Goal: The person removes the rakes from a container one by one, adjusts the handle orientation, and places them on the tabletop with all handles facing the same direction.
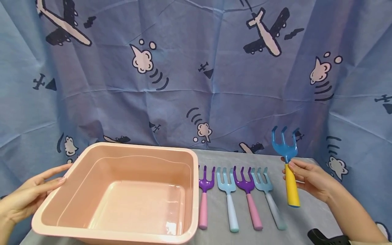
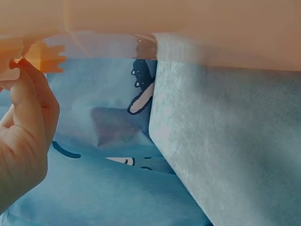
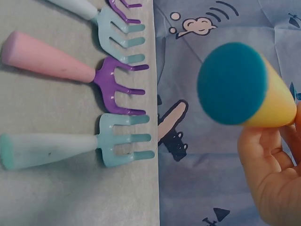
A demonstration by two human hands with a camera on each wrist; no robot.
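My right hand (image 1: 313,178) pinches a small hand rake (image 1: 284,149) near the top of its yellow handle. The rake is upright with its blue, three-pronged head on top, raised in front of the curtain. In the right wrist view the blue end cap (image 3: 232,84) of that handle faces the camera. At the far left, my left hand (image 1: 33,190) holds the rim of a peach plastic basin (image 1: 193,197). The left wrist view has its fingers (image 2: 35,94) curled at the basin's edge. Nothing lies inside the basin, which tilts toward me.
Several more hand rakes lie in a row right of the basin: purple heads with pink handles (image 1: 253,211), light blue heads with pale handles (image 1: 231,211). They rest on a grey cloth-covered table (image 1: 214,217). A blue curtain (image 1: 183,85) with airplane prints hangs behind.
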